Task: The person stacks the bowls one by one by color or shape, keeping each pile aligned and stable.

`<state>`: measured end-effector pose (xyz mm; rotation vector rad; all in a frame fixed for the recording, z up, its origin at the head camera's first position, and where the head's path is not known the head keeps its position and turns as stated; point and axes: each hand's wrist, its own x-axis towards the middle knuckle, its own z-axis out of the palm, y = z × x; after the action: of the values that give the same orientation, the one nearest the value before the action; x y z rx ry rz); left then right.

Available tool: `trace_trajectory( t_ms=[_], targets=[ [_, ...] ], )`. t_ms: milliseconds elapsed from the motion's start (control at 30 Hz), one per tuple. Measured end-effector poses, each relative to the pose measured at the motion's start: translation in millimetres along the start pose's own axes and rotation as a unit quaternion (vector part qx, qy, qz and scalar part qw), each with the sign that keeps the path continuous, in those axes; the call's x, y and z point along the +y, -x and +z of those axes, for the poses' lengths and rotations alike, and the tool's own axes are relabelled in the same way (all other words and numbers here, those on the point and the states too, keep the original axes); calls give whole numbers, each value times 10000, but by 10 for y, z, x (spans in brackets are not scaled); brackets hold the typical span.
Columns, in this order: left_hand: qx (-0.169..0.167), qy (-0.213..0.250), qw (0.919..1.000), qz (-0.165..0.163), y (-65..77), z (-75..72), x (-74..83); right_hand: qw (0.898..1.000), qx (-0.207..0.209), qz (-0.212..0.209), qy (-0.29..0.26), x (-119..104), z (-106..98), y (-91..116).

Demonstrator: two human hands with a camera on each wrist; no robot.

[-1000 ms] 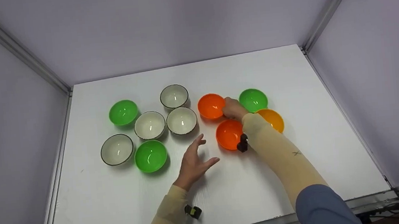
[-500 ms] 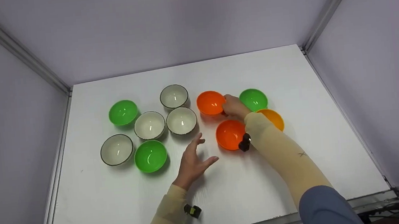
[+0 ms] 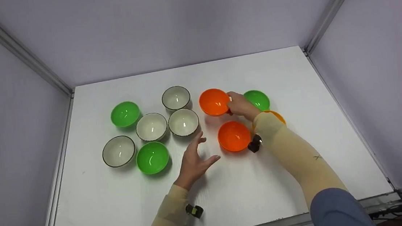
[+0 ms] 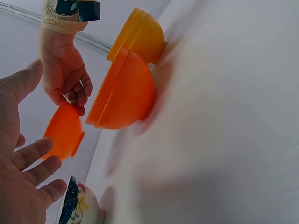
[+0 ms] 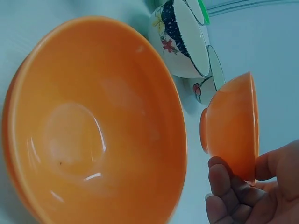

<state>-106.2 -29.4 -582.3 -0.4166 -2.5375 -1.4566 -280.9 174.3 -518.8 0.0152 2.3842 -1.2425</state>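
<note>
My right hand (image 3: 241,105) pinches the right rim of an orange bowl (image 3: 214,102), thumb on one side and fingers on the other. The left wrist view shows this bowl (image 4: 65,132) raised off the table, slightly tilted. Nearer me stands another orange bowl (image 3: 234,136); a second edge shows below its rim in the right wrist view. My left hand (image 3: 193,163) is held over the table with thumb and fingers spread, holding nothing. It is closest to a white bowl (image 3: 183,123) with a dark rim and the nearer orange bowl.
Beyond the right hand is a green bowl (image 3: 258,100), and a yellow-orange bowl (image 3: 276,116) is partly hidden by the right forearm. On the left stand several white bowls and two green bowls, including a front green bowl (image 3: 152,157). Walls enclose the white table (image 3: 122,207).
My right hand has lifted the orange bowl off the table and shifted it slightly toward the back. The right forearm has swung a little right. My left hand stays almost still.
</note>
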Motion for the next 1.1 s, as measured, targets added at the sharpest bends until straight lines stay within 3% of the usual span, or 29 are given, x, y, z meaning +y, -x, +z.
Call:
trace_trajectory(
  t_ms=[167,433,567,1100],
  targets=[
    [137,-113,9998,63,-20,1,3,9996,-149,32,-243,-61,-83,115],
    [233,33,9997,-43,-79,-16,38,9957,-272,-289,837,-166,-169,276],
    [339,37,9994,-30,-130,-15,71,9919,-386,-480,1115,-197,-180,327],
    [718,141,9973,-92,-390,58,266,9609,-737,-1162,2402,-330,-169,493]
  ],
)
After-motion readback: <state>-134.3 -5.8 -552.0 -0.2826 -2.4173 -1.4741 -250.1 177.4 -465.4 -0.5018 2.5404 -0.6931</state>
